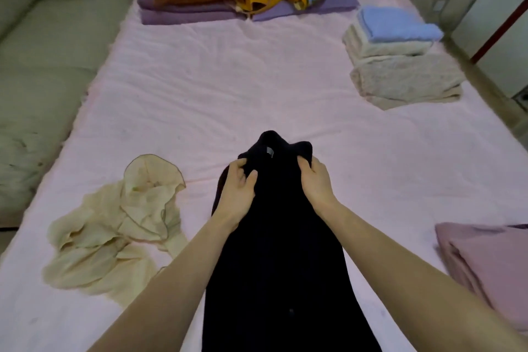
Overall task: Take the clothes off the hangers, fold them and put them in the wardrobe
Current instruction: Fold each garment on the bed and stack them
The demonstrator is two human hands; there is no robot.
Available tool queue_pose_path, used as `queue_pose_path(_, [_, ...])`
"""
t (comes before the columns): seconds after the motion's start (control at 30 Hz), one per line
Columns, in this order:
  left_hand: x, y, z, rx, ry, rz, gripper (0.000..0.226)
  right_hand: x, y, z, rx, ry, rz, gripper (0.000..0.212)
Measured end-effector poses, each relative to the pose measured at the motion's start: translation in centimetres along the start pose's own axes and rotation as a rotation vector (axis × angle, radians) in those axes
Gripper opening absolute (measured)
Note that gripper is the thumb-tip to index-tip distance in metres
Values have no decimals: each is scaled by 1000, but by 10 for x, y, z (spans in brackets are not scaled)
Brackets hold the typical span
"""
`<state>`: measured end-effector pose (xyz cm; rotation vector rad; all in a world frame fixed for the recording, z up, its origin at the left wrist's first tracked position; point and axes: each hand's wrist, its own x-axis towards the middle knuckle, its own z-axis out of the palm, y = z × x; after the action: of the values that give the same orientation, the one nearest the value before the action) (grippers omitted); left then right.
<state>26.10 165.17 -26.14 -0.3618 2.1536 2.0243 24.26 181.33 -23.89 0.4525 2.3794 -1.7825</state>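
Black garment [280, 237] bunched, seemingly, within both hands' fingers [243, 171]

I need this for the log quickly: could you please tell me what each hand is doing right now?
Left hand: fingers grip the black garment near its collar.
Right hand: grips the same garment's collar.

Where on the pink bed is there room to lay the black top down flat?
The widest bare patch of the pink bed lies mid-bed, between the purple pile at the head, the folded stack on the right and the black top. It is crowded near the cream garment and the mauve folded cloth.
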Motion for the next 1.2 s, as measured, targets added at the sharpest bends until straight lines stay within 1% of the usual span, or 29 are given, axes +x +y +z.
queue_pose_path(0.07, [35, -38, 4, 29, -58, -23, 41, 42, 30, 17, -16, -81, 57, 30])
queue_pose_path(0.1, [54, -63, 7, 41, -86, -41, 55, 63, 51, 24, -34, -130, 89, 35])
queue_pose_path(0.13, [62, -73, 7, 60, -111, -46, 68, 73, 60, 25, -39, -171, 107, 42])
queue_pose_path(0.17, [73, -91, 9, 105, -116, -60, 78, 85, 77, 26, -30, -183, 143, 47])
queue_pose_path(0.2, [80, -104, 11, 166, -103, -69, 82, 95, 95, 25, -3, -154, 169, 48])
queue_pose_path(0.27, [85, -126, 16, 273, 6, -53, 77, 101, 125, 13, 5, -39, 177, 30])
queue_pose_path(0.3, [82, -134, 19, 317, 83, -27, 70, 100, 139, 4, -76, 20, 161, 25])
queue_pose_path(0.33, [78, -138, 19, 381, 160, 10, 62, 97, 152, -6, -207, 54, 140, 26])
queue_pose_path(0.4, [69, -146, 24, 541, 248, 75, 51, 89, 177, -29, -469, 41, 158, 36])
queue_pose_path(0.43, [65, -150, 26, 633, 250, 116, 47, 85, 190, -40, -554, 12, 195, 40])
queue_pose_path(0.47, [61, -152, 28, 714, 217, 164, 44, 82, 203, -49, -585, -22, 254, 39])
queue_pose_path(0.53, [55, -155, 34, 817, 97, 273, 34, 72, 222, -55, -573, -109, 357, 30])
queue_pose_path(0.6, [47, -157, 45, 899, -51, 330, 23, 59, 232, -54, -557, -219, 400, 24])
queue_pose_path(0.63, [43, -157, 52, 917, -120, 323, 22, 51, 237, -53, -529, -260, 423, 21])
queue_pose_path(0.67, [41, -157, 59, 900, -173, 258, 23, 45, 239, -51, -467, -287, 445, 20])
queue_pose_path(0.7, [40, -156, 66, 847, -202, 148, 29, 38, 239, -49, -397, -297, 458, 20])
queue_pose_path(0.73, [42, -155, 76, 764, -217, -2, 37, 34, 239, -48, -329, -260, 432, 18])
queue_pose_path(0.77, [44, -154, 83, 660, -212, -149, 49, 30, 236, -46, -317, -188, 352, 13])
queue_pose_path(0.8, [47, -153, 94, 559, -200, -260, 61, 26, 231, -46, -328, -111, 236, 9])
queue_pose_path(0.83, [50, -152, 103, 472, -179, -334, 72, 22, 224, -44, -337, -76, 121, 9])
queue_pose_path(0.9, [57, -149, 118, 346, -138, -405, 82, 10, 210, -38, -320, -107, -49, 14])
queue_pose_path(0.93, [60, -149, 123, 322, -124, -417, 83, 6, 206, -36, -322, -124, -89, 16])
queue_pose_path(0.97, [61, -149, 127, 346, -130, -405, 81, 2, 205, -35, -333, -115, -101, 17])
queue_pose_path(1.0, [62, -150, 128, 432, -149, -381, 78, 0, 205, -36, -351, -91, -77, 17])
queue_pose_path(1.07, [64, -156, 126, 750, -206, -287, 69, 1, 209, -47, -406, -61, 76, 14])
queue_pose_path(1.1, [64, -159, 123, 889, -245, -239, 67, 3, 211, -55, -463, -94, 195, 18])
queue_pose_path(1.13, [66, -163, 120, 981, -287, -207, 66, 4, 214, -63, -529, -163, 301, 26])
queue_pose_path(1.17, [69, -168, 118, 1028, -328, -195, 67, 7, 216, -69, -583, -243, 377, 30])
queue_pose_path(1.2, [72, -171, 116, 1049, -372, -202, 70, 10, 216, -75, -607, -294, 412, 29])
